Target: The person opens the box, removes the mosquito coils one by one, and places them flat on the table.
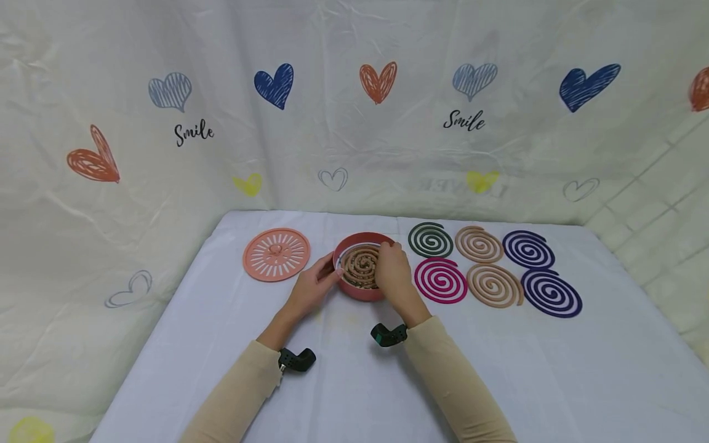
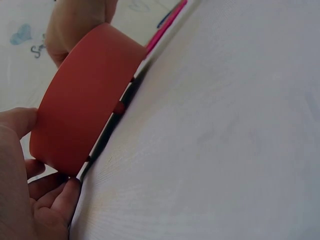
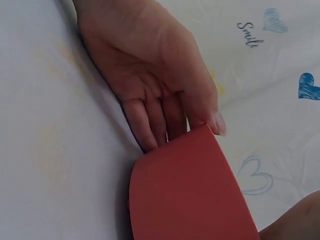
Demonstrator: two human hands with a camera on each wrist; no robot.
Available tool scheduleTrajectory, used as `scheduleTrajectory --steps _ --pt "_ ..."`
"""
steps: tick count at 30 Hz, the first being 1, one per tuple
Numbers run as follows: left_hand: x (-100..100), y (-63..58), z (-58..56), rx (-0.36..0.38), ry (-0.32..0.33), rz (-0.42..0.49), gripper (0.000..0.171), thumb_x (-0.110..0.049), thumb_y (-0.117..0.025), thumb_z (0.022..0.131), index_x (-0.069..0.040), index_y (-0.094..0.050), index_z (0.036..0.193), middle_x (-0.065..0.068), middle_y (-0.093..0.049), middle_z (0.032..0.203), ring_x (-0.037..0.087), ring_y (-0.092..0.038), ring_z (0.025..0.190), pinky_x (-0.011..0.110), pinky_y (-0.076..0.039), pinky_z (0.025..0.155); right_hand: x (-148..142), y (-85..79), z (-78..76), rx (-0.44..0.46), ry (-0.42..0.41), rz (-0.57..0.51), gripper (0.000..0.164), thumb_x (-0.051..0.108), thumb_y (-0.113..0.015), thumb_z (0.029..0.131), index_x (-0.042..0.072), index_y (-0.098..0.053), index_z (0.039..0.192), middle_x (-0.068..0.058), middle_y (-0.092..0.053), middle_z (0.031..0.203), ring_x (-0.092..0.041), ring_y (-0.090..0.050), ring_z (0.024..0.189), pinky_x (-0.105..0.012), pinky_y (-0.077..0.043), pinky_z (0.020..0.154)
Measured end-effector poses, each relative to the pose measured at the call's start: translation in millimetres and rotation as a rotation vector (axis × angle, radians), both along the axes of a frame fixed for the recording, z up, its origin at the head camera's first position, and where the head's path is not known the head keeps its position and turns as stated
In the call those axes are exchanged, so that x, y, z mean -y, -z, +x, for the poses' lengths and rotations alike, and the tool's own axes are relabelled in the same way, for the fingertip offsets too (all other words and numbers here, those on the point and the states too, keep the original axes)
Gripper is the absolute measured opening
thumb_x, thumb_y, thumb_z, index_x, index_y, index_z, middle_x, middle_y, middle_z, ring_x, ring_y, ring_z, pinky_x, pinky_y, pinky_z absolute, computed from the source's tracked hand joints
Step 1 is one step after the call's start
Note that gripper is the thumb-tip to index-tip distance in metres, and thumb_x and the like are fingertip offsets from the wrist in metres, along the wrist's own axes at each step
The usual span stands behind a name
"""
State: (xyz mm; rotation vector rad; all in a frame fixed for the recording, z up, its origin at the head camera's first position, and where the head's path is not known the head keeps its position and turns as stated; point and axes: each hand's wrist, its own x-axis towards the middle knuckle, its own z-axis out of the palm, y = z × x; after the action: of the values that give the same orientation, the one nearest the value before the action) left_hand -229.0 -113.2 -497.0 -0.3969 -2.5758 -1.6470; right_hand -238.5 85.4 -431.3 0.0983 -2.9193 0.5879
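A round red mosquito coil holder (image 1: 362,296) stands on the table with a brown spiral coil (image 1: 360,264) lying inside it. My left hand (image 1: 316,283) grips its left side; in the right wrist view the thumb (image 3: 218,122) hooks the rim and the other fingers (image 3: 137,122) are against the outer wall. Over the right rim is my right hand (image 1: 394,271), fingers bent down into the holder beside the coil. Its fingertips are hidden, so I cannot tell whether they pinch the coil. In the left wrist view the right hand (image 2: 80,27) shows behind the holder's far edge.
A slotted coral lid (image 1: 277,274) with a central knob lies to the left. Several spiral coils lie in two rows at the right, including a green (image 1: 430,240), a magenta (image 1: 441,280) and a navy one (image 1: 552,293). A heart-printed cloth (image 1: 354,135) hangs behind the table.
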Motion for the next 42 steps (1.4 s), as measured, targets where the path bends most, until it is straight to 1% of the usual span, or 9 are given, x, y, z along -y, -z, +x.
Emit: scheduleTrajectory --steps 6,10,13,17,23,29,34,38,42 --pt "-0.1 0.1 0.7 -0.006 0.005 0.013 0.060 -0.041 -0.062 0.099 -0.019 -0.045 0.151 0.003 -0.055 0.149 0.019 -0.055 0.135 0.039 -0.048 0.112 0.0 -2.1 1.1 -0.062 -0.003 0.013 0.020 0.001 -0.063 0.094 -0.011 -0.062 0.110 -0.029 -0.063 0.106 -0.040 -0.067 0.100 -0.049 -0.062 0.084" --pt "0.7 1.7 -0.9 -0.020 0.017 0.028 0.060 -0.041 -0.063 0.098 -0.019 -0.046 0.151 0.006 -0.056 0.148 0.021 -0.056 0.135 0.041 -0.048 0.112 -3.8 -5.8 -1.7 -0.047 -0.027 -0.089 0.015 -0.005 -0.061 0.090 -0.010 -0.064 0.105 -0.027 -0.068 0.102 -0.039 -0.068 0.098 -0.048 -0.061 0.082" --pt "0.9 1.3 -1.0 -0.017 0.020 0.029 0.059 -0.039 -0.063 0.099 -0.018 -0.045 0.152 0.007 -0.055 0.148 0.023 -0.055 0.135 0.042 -0.048 0.112 -7.9 -8.5 -4.0 0.000 -0.038 -0.201 0.020 -0.008 -0.060 0.087 -0.008 -0.066 0.107 -0.025 -0.071 0.106 -0.033 -0.068 0.093 -0.042 -0.061 0.074" --pt "0.6 -1.2 0.8 -0.007 0.018 0.043 0.059 -0.038 -0.063 0.099 -0.017 -0.045 0.151 0.008 -0.055 0.148 0.024 -0.055 0.136 0.043 -0.048 0.112 -12.0 -13.3 -4.9 0.027 -0.035 -0.276 0.019 0.001 -0.062 0.091 -0.004 -0.068 0.108 -0.022 -0.073 0.109 -0.027 -0.066 0.084 -0.036 -0.058 0.066" --pt "0.5 -1.1 1.2 -0.011 0.012 0.052 0.059 -0.041 -0.064 0.098 -0.019 -0.047 0.150 0.007 -0.056 0.147 0.023 -0.056 0.135 0.042 -0.049 0.111 -15.9 -17.3 -4.9 0.036 -0.058 -0.307 0.018 0.010 -0.064 0.095 -0.001 -0.073 0.105 -0.018 -0.074 0.102 -0.029 -0.070 0.089 -0.037 -0.060 0.070" --pt "0.1 -1.4 1.5 0.009 0.003 0.022 0.060 -0.042 -0.063 0.098 -0.021 -0.046 0.151 0.003 -0.055 0.148 0.018 -0.055 0.135 0.037 -0.049 0.112 -24.2 -18.9 -7.4 0.119 -0.107 -0.331 0.022 0.011 -0.062 0.097 0.001 -0.073 0.112 -0.017 -0.073 0.114 -0.027 -0.069 0.099 -0.036 -0.060 0.078" --pt "0.6 -1.8 1.3 0.001 0.011 0.014 0.062 -0.046 -0.062 0.098 -0.020 -0.045 0.152 0.004 -0.055 0.148 0.019 -0.056 0.135 0.037 -0.049 0.111 -29.9 -23.0 -8.1 0.179 -0.141 -0.396 0.023 0.011 -0.061 0.097 0.002 -0.074 0.114 -0.017 -0.072 0.120 -0.028 -0.065 0.109 -0.037 -0.059 0.083" --pt "0.5 -2.3 1.3 0.002 0.008 0.002 0.063 -0.047 -0.062 0.098 -0.020 -0.045 0.152 0.003 -0.055 0.148 0.018 -0.056 0.135 0.035 -0.049 0.111 -33.5 -23.3 -8.7 0.217 -0.154 -0.430 0.023 0.013 -0.061 0.098 0.005 -0.074 0.115 -0.014 -0.071 0.120 -0.026 -0.063 0.108 -0.033 -0.057 0.083" --pt "0.1 -2.5 1.3 0.006 0.005 -0.003 0.062 -0.045 -0.062 0.098 -0.020 -0.045 0.152 0.003 -0.055 0.149 0.018 -0.055 0.135 0.035 -0.049 0.111 -35.6 -23.3 -8.6 0.255 -0.166 -0.458 0.024 0.016 -0.061 0.099 0.007 -0.074 0.117 -0.013 -0.071 0.119 -0.022 -0.064 0.098 -0.029 -0.057 0.078"
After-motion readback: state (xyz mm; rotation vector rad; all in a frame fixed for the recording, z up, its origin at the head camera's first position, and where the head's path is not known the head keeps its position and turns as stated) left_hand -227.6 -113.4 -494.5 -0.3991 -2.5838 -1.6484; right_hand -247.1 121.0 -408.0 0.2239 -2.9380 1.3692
